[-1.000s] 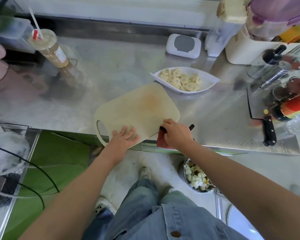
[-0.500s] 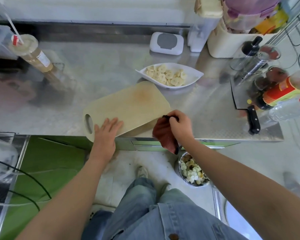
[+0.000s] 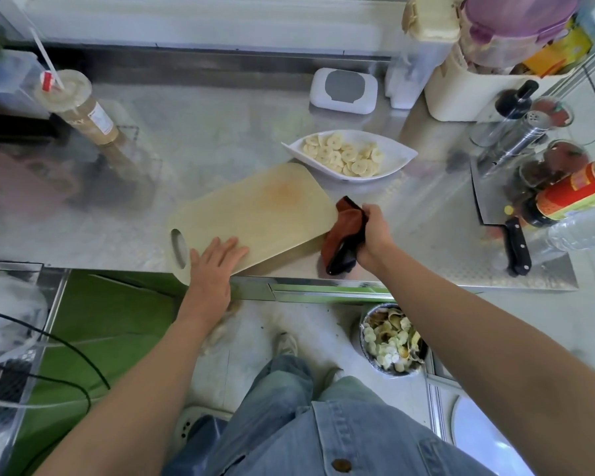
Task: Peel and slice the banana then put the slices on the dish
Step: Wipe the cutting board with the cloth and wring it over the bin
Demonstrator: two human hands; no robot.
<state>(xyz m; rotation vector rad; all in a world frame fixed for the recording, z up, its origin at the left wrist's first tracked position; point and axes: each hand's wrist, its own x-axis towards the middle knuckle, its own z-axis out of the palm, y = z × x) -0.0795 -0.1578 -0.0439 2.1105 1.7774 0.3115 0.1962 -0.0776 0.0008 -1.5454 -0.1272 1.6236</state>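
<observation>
Two bare hands work at a steel counter point(image 3: 220, 132) seen from above. The left hand point(image 3: 213, 266) lies flat, fingers spread and holding nothing, pressing on the near end of a pale cutting board point(image 3: 255, 214) beside its handle hole. The right hand point(image 3: 375, 231) is closed around a crumpled red-brown and black cloth point(image 3: 342, 238), held just off the board's right corner and touching its edge. Half a second ago that cloth hung lower, at the counter's front edge; now it sits up on the counter against the board. The left hand has kept its place on the board.

Banana slices point(image 3: 347, 156) fill a white leaf-shaped dish point(image 3: 399, 156), which stands just beyond the board's far corner. The board itself is bare, with an orange stain near its far end.

At the right, a cleaver point(image 3: 495, 214) with a black handle lies beside a bottle with a red label point(image 3: 571, 197); its writing is too blurred to read. At the left, a capped drink cup point(image 3: 79, 108) with a straw carries a label too small to make out. On the floor below, a metal bowl point(image 3: 392, 341) holds peel scraps.
</observation>
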